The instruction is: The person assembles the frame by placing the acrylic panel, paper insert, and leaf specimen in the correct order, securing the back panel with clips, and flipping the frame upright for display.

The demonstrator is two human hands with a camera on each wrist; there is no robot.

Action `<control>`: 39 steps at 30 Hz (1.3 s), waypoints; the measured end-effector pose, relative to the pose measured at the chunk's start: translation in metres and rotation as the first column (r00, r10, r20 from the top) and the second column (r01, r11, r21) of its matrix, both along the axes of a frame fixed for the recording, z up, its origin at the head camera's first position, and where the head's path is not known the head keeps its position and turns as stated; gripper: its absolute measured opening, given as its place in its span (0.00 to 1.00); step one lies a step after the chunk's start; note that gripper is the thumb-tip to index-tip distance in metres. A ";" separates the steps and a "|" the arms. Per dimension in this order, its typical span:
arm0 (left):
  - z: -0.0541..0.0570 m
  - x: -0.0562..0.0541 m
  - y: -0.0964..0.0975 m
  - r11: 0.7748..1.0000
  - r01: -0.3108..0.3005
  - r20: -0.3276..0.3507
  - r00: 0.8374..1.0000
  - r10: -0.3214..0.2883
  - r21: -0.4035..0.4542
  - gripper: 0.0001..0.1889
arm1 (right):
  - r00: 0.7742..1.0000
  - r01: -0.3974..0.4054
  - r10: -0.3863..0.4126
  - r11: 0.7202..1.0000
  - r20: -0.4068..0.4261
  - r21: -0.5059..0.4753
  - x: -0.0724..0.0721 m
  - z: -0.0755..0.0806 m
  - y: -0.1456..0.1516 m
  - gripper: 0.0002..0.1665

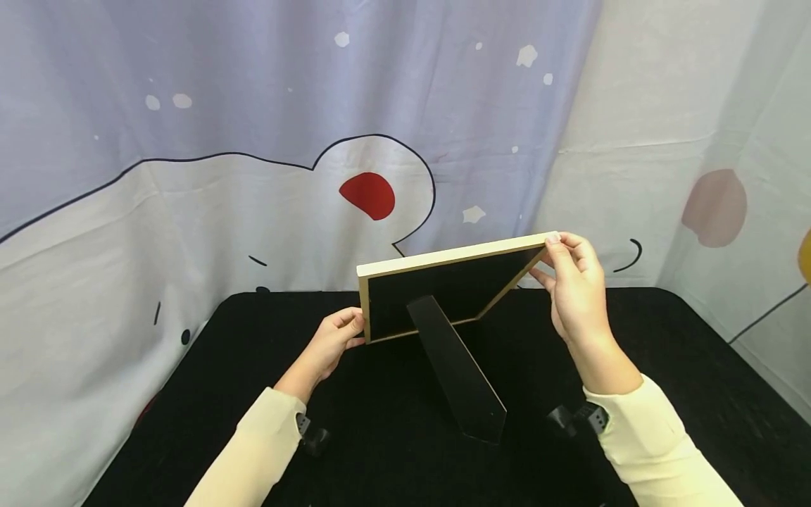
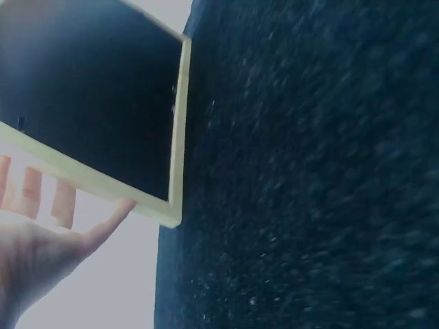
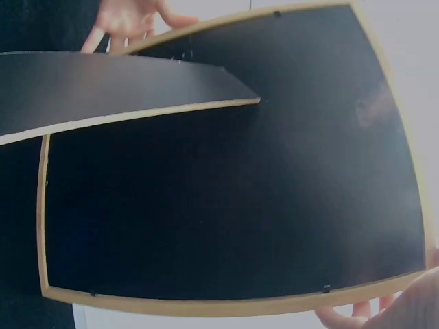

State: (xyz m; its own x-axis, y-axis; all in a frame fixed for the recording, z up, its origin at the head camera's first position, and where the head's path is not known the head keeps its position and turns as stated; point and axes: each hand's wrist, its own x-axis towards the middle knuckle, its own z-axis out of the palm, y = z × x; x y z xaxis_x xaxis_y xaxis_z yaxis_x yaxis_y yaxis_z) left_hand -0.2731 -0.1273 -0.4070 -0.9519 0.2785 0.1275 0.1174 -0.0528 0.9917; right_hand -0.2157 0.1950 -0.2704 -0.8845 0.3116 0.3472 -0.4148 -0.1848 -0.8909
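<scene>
A picture frame (image 1: 459, 256) with a pale wooden border and a black back faces away over the table, its back toward me. From that back a black easel leg (image 1: 457, 373) is swung out toward the near side. My left hand (image 1: 331, 343) holds the frame's left edge near the bottom, thumb on the wood. At the upper right corner, my right hand (image 1: 575, 292) pinches the border between thumb and fingers. Small dark clips dot the inner border (image 3: 226, 307) in the right wrist view. The frame's front is hidden.
A black cloth (image 1: 253, 380) covers the table. Behind it hangs a pale curtain (image 1: 469, 113) with printed shapes, close to the table's far edge. A small black camera (image 1: 314, 435) sits at the left wrist, another camera (image 1: 573, 420) at the right.
</scene>
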 end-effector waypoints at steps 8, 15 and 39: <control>0.001 0.019 0.012 0.997 -0.083 0.034 0.996 0.083 -0.009 0.11 | 0.998 -0.067 0.067 0.997 -0.020 -0.029 -0.011 -0.003 0.014 0.03; 0.004 0.041 0.027 0.987 -0.162 0.022 0.987 0.162 -0.023 0.09 | 0.985 -0.166 0.162 0.985 -0.065 -0.051 -0.019 -0.008 0.027 0.06; 0.014 0.116 0.062 0.959 -0.282 0.067 0.957 0.282 -0.003 0.18 | 0.903 -0.420 0.409 0.905 -0.134 -0.064 -0.049 -0.015 0.041 0.09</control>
State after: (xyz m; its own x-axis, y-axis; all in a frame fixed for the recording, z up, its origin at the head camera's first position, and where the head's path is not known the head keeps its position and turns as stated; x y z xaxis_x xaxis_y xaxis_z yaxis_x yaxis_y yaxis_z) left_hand -0.1569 -0.0655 -0.3927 -0.9981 -0.0028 0.0621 0.0622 -0.0334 0.9975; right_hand -0.2651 0.2362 -0.2854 -0.8960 -0.0401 0.4423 -0.3820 -0.4384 -0.8135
